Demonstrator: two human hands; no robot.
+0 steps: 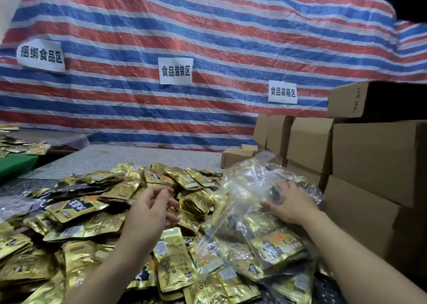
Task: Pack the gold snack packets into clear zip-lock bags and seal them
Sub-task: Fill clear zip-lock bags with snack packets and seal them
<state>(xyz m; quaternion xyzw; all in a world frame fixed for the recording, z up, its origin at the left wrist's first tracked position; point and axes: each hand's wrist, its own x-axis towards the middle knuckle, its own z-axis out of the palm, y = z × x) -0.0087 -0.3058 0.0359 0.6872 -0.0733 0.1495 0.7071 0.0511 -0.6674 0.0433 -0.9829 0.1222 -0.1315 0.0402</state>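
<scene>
The right hand (290, 203) rests flat, grip open, on a filled clear zip-lock bag (261, 216) atop the heap of gold snack packets (97, 223) on the bench (129, 157), while the left hand (151, 208) hovers over the heap, fingers loosely curled, holding nothing.

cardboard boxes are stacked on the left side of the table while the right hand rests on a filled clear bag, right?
Not quite: the head view shows the cardboard boxes stacked on the right side of the table, not the left. The right hand does rest on a filled clear bag.
</scene>
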